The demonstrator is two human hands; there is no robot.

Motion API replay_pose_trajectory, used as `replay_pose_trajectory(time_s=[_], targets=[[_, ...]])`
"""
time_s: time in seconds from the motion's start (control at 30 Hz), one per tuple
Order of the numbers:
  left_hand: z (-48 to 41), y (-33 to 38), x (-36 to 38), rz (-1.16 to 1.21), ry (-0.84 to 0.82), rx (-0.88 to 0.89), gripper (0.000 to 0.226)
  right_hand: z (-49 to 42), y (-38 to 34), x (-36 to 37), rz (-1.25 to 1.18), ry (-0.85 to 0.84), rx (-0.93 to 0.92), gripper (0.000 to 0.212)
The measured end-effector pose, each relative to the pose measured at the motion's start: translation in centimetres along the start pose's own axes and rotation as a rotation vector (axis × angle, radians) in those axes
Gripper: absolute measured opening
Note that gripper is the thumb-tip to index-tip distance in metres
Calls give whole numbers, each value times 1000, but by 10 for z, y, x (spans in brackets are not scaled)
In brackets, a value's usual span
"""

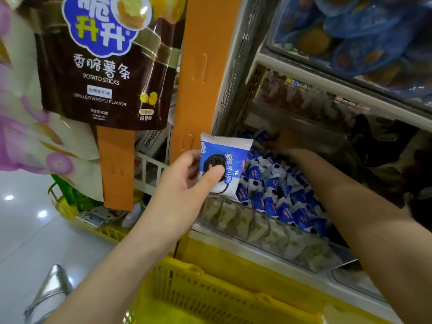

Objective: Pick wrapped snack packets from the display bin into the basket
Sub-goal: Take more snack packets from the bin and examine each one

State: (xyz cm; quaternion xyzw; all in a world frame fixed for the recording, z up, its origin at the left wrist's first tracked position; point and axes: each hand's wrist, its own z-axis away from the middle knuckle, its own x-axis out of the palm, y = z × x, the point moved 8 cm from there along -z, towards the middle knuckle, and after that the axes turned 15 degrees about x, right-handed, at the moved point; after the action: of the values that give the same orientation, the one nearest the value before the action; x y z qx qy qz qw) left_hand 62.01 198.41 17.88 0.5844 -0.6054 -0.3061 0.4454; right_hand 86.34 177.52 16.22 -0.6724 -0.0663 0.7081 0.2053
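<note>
left hand [183, 188] pinches blue-white snack packet [231, 157], thumb on its front, over display bin's [268, 232] near-left corner | right hand [284, 142] at bin's far edge on piled packets [275, 190], finger state too dim to tell | yellow basket [198, 298] below bin

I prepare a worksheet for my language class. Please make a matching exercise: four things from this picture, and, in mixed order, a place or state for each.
Things
1. left hand
2. right hand
3. yellow basket
4. potato sticks bag

Places or states
a. hangs at upper left
b. reaches among packets in the display bin
c. stands at the bottom of the view
d. pinches one cookie packet

Pairs: 1-d, 2-b, 3-c, 4-a
</note>
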Motion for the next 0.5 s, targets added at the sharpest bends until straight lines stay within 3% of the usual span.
replay_pose_trajectory(time_s=[0.27, 0.5], targets=[[-1, -4, 3, -1, -18, -4, 16, 6, -21, 12, -122, -70, -72, 43], [-2, -5, 2, -6, -13, 4, 16, 6, -21, 18, -126, -62, -10, 20]])
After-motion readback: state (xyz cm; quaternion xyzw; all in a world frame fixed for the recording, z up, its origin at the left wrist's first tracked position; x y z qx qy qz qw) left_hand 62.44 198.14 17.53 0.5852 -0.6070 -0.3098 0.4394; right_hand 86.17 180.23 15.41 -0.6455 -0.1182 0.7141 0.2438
